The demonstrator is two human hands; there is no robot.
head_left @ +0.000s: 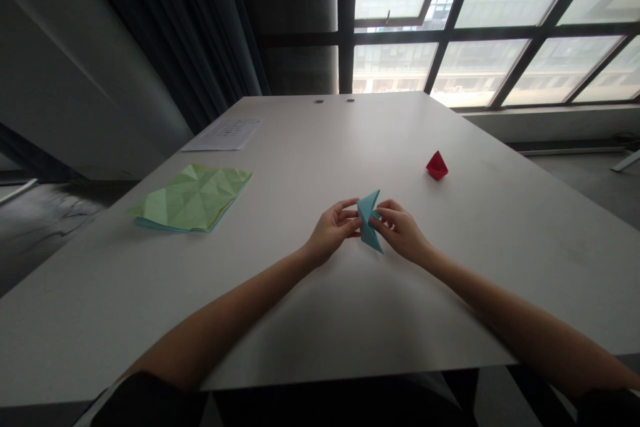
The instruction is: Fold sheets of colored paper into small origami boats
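Observation:
A small light-blue folded paper boat point(369, 235) is held above the white table between both hands, with one pointed end up and the other toward me. My left hand point(334, 228) is closed on its left side, thumb in front and fingers behind. My right hand point(400, 230) pinches the right side, near the middle fold, with thumb and fingers. The fingertips behind the paper are partly hidden. Beyond my right hand a small red folded paper piece point(437, 166) stands on the table, apart from both hands.
On the left of the white table point(310, 147) lies a stack of creased green paper point(200, 197) with blue and yellow sheets beneath. A printed white sheet point(223, 134) is farther back. Two round cable holes sit near the far edge; windows and a dark curtain stand behind.

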